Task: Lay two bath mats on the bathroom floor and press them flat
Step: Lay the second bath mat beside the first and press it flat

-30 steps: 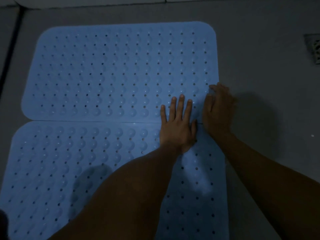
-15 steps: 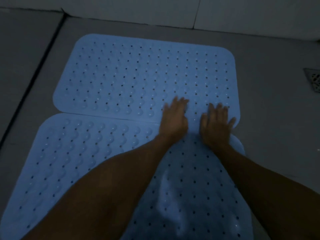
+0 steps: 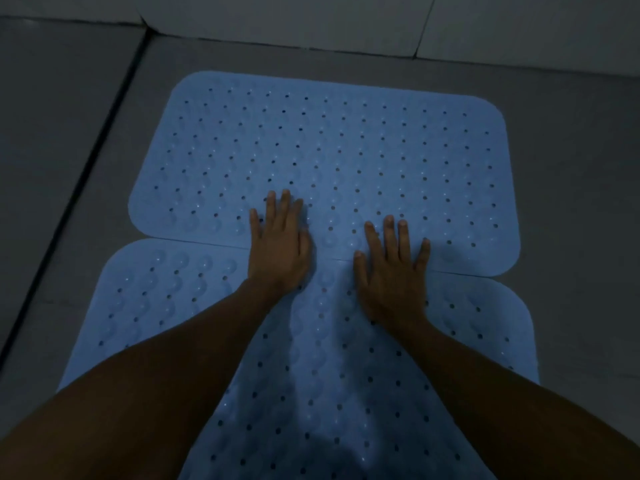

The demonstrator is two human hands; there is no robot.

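**Both palms flat across the seam of the two mats**

Head view, dim light. Two blue perforated bath mats lie on the grey tiled floor (image 3: pixel 571 168), long edges meeting. The far mat (image 3: pixel 346 150) sits toward the wall (image 3: pixel 311 19); the near mat (image 3: pixel 346 375) runs down to the lower frame edge, partly covered by both forearms. The seam between them crosses the frame roughly level, just under the knuckles.

Left hand (image 3: pixel 278 251): palm down, fingers (image 3: pixel 282 209) straight and slightly spread, gripping nothing. The fingers lie on the far mat; the heel of the hand lies on the near mat.

Right hand (image 3: pixel 393 271): palm down, fingers (image 3: pixel 389 233) straight and fanned, gripping nothing. Fingertips rest on the far mat's near edge; the palm lies on the near mat.

Hands are apart, a strip of mat showing between them. A dark floor joint (image 3: pixel 86 174) runs along the mats' left side.
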